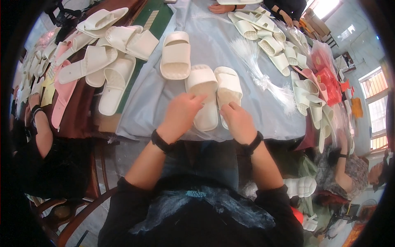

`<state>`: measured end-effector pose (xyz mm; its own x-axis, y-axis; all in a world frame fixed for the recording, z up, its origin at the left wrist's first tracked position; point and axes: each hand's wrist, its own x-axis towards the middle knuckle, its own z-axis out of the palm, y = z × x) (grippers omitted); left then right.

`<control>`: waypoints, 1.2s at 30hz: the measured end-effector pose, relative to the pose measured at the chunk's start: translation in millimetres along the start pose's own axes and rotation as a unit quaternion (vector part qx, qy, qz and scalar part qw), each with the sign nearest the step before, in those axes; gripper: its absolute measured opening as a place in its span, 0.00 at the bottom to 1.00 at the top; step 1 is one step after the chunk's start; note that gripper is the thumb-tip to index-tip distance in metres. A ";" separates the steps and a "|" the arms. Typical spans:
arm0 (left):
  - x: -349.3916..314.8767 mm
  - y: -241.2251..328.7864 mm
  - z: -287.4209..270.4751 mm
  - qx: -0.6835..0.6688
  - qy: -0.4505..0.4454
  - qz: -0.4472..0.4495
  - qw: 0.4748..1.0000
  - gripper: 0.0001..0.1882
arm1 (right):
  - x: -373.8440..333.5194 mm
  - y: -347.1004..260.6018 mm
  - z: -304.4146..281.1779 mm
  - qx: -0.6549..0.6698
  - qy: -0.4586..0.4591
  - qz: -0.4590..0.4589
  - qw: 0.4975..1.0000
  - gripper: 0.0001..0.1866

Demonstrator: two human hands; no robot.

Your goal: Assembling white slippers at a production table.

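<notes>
Two cream slippers lie side by side in front of me on a table covered in pale grey-blue cloth, toe straps pointing away. My left hand (183, 114) is over the left slipper (202, 80), its fingers curled and the index finger reaching across the footbed. Over the heel part of the right slipper (228, 82) my right hand (240, 122) is closed, thumb and fingers pinched together. Whatever either hand pinches is too small or hidden to make out. A third cream slipper (175, 57) lies just beyond, to the left.
A bundle of thin clear plastic strands (263, 76) lies on the right. Piles of cream slippers (123, 41) flank both sides, with a pink slipper (63, 92) at left and red plastic packaging (328, 84) at right. Other people's hands (222, 8) show around the table.
</notes>
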<state>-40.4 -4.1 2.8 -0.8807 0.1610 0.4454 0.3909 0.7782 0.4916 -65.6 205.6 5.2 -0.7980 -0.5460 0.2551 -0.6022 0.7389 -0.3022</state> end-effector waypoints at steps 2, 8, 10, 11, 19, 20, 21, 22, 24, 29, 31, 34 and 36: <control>14.5 -1.4 -8.5 -0.004 -0.005 -0.006 1.000 0.12 | 8.8 15.9 -1.4 -0.053 -0.040 -0.016 0.998 0.08; 65.7 -36.7 -41.1 0.022 0.047 -0.014 0.999 0.12 | 34.0 19.9 2.8 -0.065 -0.042 -0.017 0.997 0.08; 87.7 -48.4 -39.3 0.033 0.012 -0.019 0.999 0.12 | 40.3 18.6 8.1 -0.076 -0.041 -0.022 0.996 0.08; 98.3 -52.9 -37.8 0.039 -0.023 -0.025 0.999 0.12 | 43.6 17.6 9.4 -0.088 -0.043 -0.025 0.995 0.08; 162.3 -65.8 17.3 0.333 -0.189 0.084 0.920 0.05 | 47.7 19.9 11.2 -0.048 -0.027 -0.022 0.998 0.08; 164.0 -70.0 20.9 0.351 -0.213 0.170 0.896 0.06 | 47.8 18.5 10.9 -0.042 -0.035 -0.021 0.998 0.07; 167.0 -72.3 25.2 0.366 -0.234 0.257 0.863 0.06 | 48.1 19.8 11.1 -0.043 -0.032 -0.018 0.998 0.07; 167.8 -74.2 30.3 0.367 -0.233 0.261 0.862 0.06 | 48.3 21.7 12.8 -0.040 -0.039 -0.017 0.998 0.07; 167.8 -77.1 37.5 0.375 -0.261 0.246 0.855 0.07 | 48.6 23.3 13.9 -0.037 -0.043 -0.015 0.998 0.07; 177.8 -83.0 31.3 0.337 -0.286 0.207 0.873 0.05 | 46.6 23.9 14.3 -0.030 -0.046 -0.003 0.998 0.07; 183.8 -83.6 22.1 0.304 -0.303 0.167 0.887 0.05 | 46.2 27.9 16.0 -0.025 -0.041 -0.011 0.999 0.07; 191.9 -87.1 10.1 0.211 -0.313 0.143 0.915 0.05 | 47.1 29.6 15.9 -0.021 -0.049 -0.020 0.998 0.06; 190.8 -84.9 6.4 0.247 -0.338 0.152 0.895 0.07 | 47.6 29.4 16.3 -0.021 -0.060 -0.016 0.998 0.06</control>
<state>-243.4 -35.5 41.3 -0.7788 0.6125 -0.1352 0.6220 0.7819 -0.0408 -121.7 194.9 -6.5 -0.7764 -0.6118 0.1513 -0.6286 0.7346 -0.2556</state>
